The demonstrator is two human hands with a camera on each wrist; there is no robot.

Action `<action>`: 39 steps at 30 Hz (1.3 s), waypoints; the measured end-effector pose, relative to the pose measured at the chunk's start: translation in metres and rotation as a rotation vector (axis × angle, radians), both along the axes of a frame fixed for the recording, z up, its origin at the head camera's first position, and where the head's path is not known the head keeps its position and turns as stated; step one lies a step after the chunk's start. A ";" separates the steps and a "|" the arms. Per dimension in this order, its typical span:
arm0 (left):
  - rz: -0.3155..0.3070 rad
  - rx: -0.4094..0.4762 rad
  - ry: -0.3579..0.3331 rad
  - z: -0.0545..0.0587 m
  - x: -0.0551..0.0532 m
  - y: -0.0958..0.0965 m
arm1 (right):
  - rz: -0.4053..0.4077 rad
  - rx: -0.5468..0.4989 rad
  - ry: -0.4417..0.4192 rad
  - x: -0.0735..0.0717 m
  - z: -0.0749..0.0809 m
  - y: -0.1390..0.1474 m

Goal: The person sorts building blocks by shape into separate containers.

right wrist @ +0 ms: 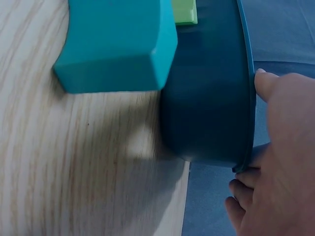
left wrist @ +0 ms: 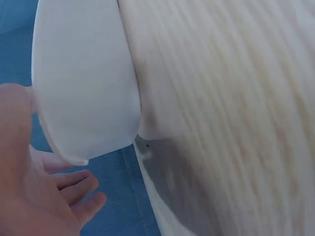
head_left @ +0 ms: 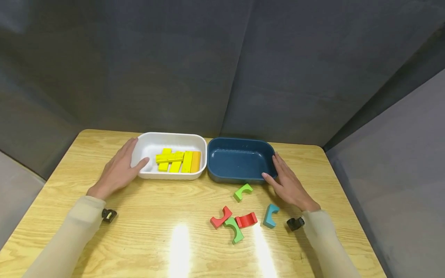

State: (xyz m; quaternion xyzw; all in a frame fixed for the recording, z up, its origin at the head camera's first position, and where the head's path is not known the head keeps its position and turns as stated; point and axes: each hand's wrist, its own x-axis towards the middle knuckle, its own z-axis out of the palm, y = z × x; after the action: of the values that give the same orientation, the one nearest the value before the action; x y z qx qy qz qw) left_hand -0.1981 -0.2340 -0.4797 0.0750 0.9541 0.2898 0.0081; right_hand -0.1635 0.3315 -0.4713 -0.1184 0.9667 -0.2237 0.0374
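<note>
A white tray (head_left: 175, 176) with several yellow blocks (head_left: 168, 157) and one orange block (head_left: 196, 161) stands against a dark blue tray (head_left: 240, 180) on its right. My left hand (head_left: 119, 164) rests at the white tray's left end, the thumb over its rim and the fingers spread along the outside. At the blue tray's right end, my right hand (head_left: 290, 185) touches the rim with its thumb, its other fingers loose along the outer wall. No blocks show inside the blue tray.
In front of the blue tray lie two green arch blocks (head_left: 233, 230), two red arch blocks (head_left: 246, 220) and a teal arch block (head_left: 269, 216) near the right wrist. The wooden table (head_left: 139, 239) ends at a dark cloth wall (head_left: 174, 69) behind the trays.
</note>
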 end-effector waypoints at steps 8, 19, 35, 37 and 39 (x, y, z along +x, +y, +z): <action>-0.049 0.018 0.179 0.014 0.017 0.014 | 0.001 0.003 -0.007 0.000 0.000 0.001; -0.352 0.087 0.468 0.036 0.048 0.058 | -0.019 0.026 -0.022 -0.001 0.000 0.000; -0.718 0.065 0.089 0.021 0.087 0.131 | -0.018 0.008 -0.023 0.000 -0.001 0.001; -0.750 0.043 0.047 0.017 0.088 0.136 | -0.019 0.005 -0.026 0.000 -0.001 0.001; -0.773 0.033 0.005 0.014 0.089 0.141 | -0.020 0.003 -0.029 0.000 0.000 0.000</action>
State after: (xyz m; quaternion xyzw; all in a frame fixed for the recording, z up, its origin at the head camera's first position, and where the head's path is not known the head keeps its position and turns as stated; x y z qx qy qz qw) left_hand -0.1091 -0.0930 -0.4661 0.4301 0.8506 0.2806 0.1131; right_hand -0.1636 0.3318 -0.4714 -0.1053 0.9676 -0.2241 0.0493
